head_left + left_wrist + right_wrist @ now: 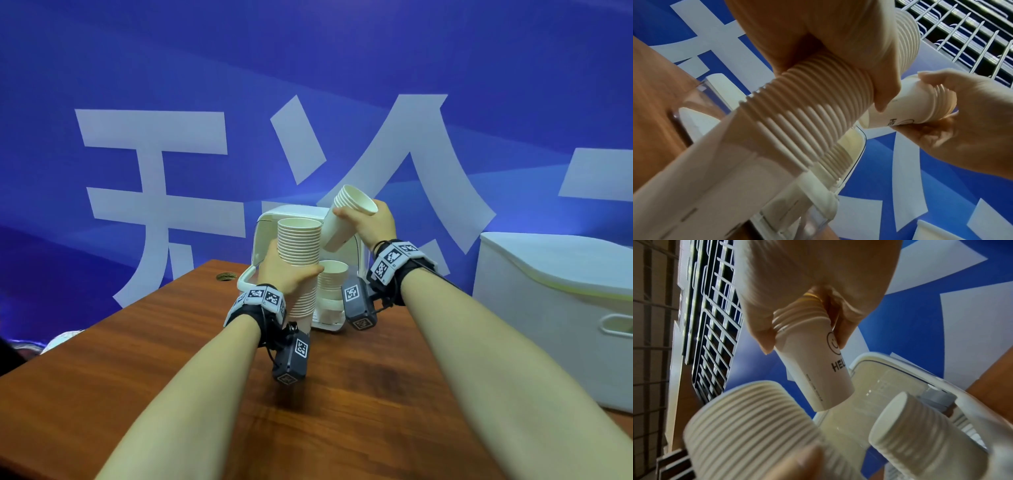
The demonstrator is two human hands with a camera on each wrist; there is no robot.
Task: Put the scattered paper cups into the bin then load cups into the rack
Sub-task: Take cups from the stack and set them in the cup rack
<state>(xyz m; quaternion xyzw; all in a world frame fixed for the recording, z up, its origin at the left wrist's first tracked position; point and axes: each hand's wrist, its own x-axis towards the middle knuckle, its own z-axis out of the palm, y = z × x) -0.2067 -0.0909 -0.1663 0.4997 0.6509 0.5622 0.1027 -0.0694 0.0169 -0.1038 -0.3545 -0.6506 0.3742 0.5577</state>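
My left hand (pixel 287 277) grips a tall stack of nested white paper cups (pixel 298 246) upright in front of the white cup rack (pixel 270 219). The same stack (pixel 812 112) fills the left wrist view, its lower end down in the rack. My right hand (pixel 371 222) holds a short stack of cups (pixel 346 216) tilted, just right of and above the tall stack's top. In the right wrist view this short stack (pixel 816 369) shows a smiley print. Another stack of cups (pixel 331 277) stands in the rack's right slot.
The rack stands at the far edge of a brown wooden table (pixel 342 394). A large white bin with a lid (pixel 555 308) sits on the right. A blue banner with white characters (pixel 154 154) hangs behind. A round hole (pixel 225 276) is in the table's far left.
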